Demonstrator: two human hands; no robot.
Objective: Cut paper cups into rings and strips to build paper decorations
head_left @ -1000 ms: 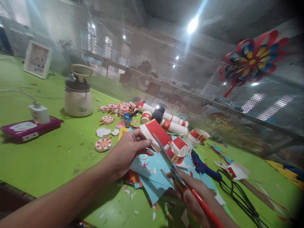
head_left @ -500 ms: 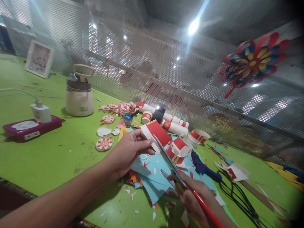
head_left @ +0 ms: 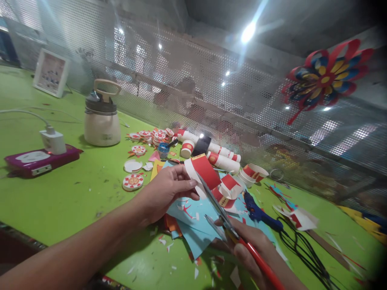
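Between the thumb and fingers of my left hand [head_left: 175, 185] is a curved red and white piece of paper cup [head_left: 206, 171]. My right hand [head_left: 252, 245] grips red-handled scissors [head_left: 222, 215] with the blades spread apart. The upper blade lies against the cup piece's lower edge; the lower blade is over blue paper [head_left: 193, 231]. Close to the blades, a cut red and white cup [head_left: 229, 191] rests on the blue sheets. Small paper scraps are scattered beneath both hands.
A blue glue gun [head_left: 260, 213] with a black cord lies at right. Stacked paper cups [head_left: 223, 162] line the back, near decorated discs [head_left: 133, 182]. At left stand a beige kettle-shaped jug [head_left: 102, 127] and a purple power strip [head_left: 42, 160] with a white charger.
The cup piece has turned slightly and moved a little right, showing more of a curve. My left hand shifted slightly right with it. The scissors stay spread in nearly the same place.
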